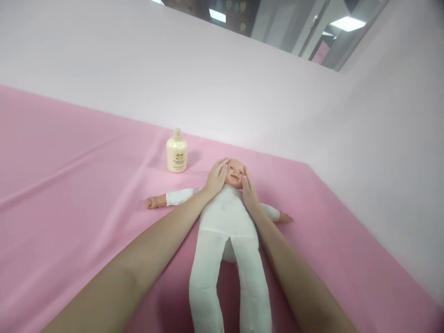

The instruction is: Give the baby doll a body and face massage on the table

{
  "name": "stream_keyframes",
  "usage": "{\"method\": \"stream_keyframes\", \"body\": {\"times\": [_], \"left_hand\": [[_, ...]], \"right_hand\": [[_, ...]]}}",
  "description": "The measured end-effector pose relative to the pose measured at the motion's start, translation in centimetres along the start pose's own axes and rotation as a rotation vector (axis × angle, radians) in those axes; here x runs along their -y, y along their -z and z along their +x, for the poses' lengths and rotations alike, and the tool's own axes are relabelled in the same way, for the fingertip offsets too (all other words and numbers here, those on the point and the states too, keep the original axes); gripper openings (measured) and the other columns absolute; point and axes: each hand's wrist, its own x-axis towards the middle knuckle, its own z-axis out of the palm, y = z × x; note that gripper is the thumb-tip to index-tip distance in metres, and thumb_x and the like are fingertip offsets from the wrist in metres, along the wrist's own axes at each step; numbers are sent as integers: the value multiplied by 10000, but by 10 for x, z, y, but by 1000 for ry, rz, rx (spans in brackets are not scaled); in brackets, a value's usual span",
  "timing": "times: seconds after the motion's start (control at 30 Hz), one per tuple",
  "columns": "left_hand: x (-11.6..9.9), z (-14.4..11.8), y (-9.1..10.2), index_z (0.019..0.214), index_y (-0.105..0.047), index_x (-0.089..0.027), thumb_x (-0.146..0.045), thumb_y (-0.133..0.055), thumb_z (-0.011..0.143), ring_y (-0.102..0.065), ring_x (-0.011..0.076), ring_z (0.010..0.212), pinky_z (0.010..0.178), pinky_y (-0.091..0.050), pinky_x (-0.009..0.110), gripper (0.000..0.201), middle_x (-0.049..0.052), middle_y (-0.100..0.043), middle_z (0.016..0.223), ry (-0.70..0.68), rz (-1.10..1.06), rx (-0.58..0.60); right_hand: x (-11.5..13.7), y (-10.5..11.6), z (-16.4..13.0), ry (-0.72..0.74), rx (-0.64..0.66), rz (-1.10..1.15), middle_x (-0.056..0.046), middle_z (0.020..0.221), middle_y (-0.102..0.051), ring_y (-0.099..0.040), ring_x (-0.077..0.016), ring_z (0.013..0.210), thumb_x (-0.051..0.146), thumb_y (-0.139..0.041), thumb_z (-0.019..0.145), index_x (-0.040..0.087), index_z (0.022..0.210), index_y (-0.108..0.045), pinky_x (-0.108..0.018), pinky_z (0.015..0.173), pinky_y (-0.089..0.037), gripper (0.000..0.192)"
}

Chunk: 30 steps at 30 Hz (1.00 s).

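Observation:
A baby doll (225, 212) with a white cloth body lies on its back, its head away from me and its arms spread out. My left hand (217, 176) rests flat along the left side of the doll's head (236, 172), fingers stretched toward the forehead. Against the right cheek lies my right hand (249, 187), also with its fingers extended; some of its fingertips are hidden behind the head. Neither hand is closed round anything. Both forearms pass along the sides of the doll's body.
A cream pump bottle (177, 155) with a printed label stands upright beyond the doll's left-side arm. Pink cloth (86, 185) with a few creases covers the surface. White walls (208, 92) rise behind and at the right, with a window (277, 27) above.

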Motion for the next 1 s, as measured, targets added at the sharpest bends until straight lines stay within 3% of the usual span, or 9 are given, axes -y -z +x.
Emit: {"method": "stream_keyframes", "body": {"times": [0.8,1.0], "left_hand": [[-2,0,-1,1298,-547,-196,-409,-273,998,-471,185,1312,1172,-330,402,459,82,-544,1372,22,25,1],[0,0,1,1321,-530,-193,-402,-285,996,-464,191,1324,1177,-325,411,458,86,-531,1391,31,33,13]], "right_hand": [[-3,1,0,-26,-3,-6,48,1571,-293,-297,-180,1448,597,-351,928,331,1489,-272,-449,1210,-245,626],[-1,0,0,-10,-7,-19,31,1574,-283,-276,-175,1457,610,-348,926,278,1506,-251,-405,1223,-220,675]]}}
